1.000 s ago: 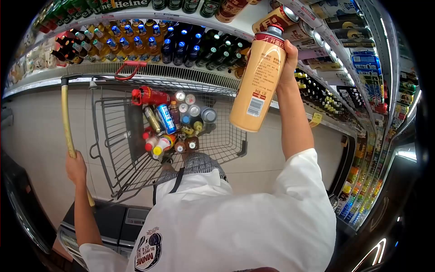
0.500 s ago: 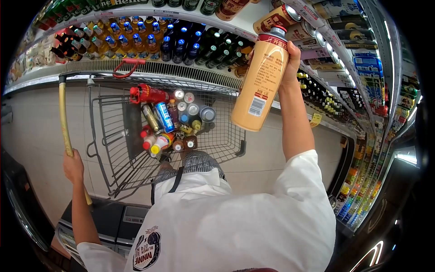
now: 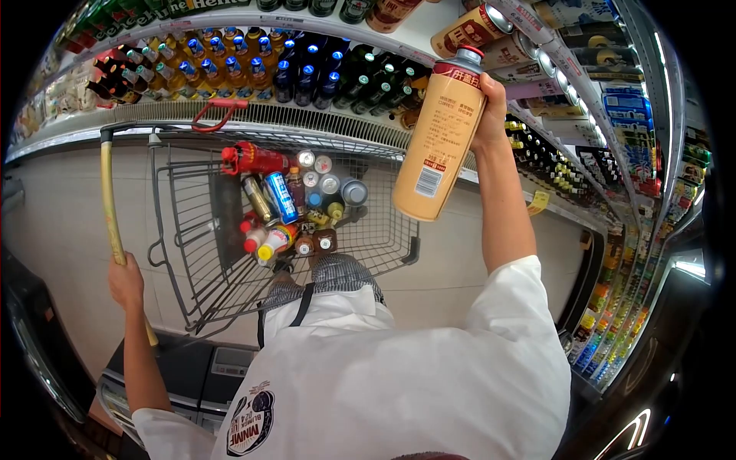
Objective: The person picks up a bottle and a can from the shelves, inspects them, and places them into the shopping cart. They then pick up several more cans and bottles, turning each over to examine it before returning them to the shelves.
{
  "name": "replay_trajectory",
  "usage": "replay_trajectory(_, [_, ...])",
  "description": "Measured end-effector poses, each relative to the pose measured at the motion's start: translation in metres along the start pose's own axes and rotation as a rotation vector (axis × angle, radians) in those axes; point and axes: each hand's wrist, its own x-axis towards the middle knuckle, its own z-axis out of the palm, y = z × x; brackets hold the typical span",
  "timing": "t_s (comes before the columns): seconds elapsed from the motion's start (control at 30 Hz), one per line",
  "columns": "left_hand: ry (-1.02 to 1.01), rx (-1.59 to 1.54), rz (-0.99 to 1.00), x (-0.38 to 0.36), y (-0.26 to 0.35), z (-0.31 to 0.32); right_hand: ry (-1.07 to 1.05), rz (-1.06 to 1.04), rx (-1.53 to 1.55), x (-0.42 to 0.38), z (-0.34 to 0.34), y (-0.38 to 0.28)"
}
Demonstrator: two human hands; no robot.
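Observation:
My right hand (image 3: 493, 111) is wrapped round a large beige can (image 3: 437, 146) with a red band and red cap. The can is raised beside the cart, tilted with its cap toward the shelf, a barcode and printed text facing me. On the left, my left hand (image 3: 126, 282) is closed round the yellow handle (image 3: 111, 199) of a wire shopping cart (image 3: 399, 268). Inside the cart lie a red bottle (image 3: 257, 159), a blue can (image 3: 280, 197), a yellow-capped bottle (image 3: 276, 243) and several other bottles and cans.
Shelves ahead hold rows of amber bottles (image 3: 230, 65) and blue-capped dark bottles (image 3: 307, 80). Larger cans (image 3: 471, 29) lie on their sides at the upper right. A red hook-shaped handle (image 3: 221, 115) stands at the cart's far side. Dark cabinets (image 3: 176, 368) are at lower left.
The can in my right hand has shifted and turned very slightly. The cart appears a few pixels farther right in view. Both hands keep their grip.

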Motion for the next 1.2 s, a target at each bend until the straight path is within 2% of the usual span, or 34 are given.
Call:
replay_trajectory(0.4, [0.014,0.022,0.010,0.002,-0.006,0.004,0.160,0.047,-0.226,-0.010,0.000,0.012])
replay_trajectory(0.87, [-0.006,0.052,-0.041,0.005,-0.005,0.006,0.136,0.040,-0.183,-0.010,-0.005,0.013])
replay_trajectory(1.2, [0.021,0.025,-0.009,0.002,-0.004,0.007,0.088,0.091,-0.217,-0.015,-0.013,0.015])
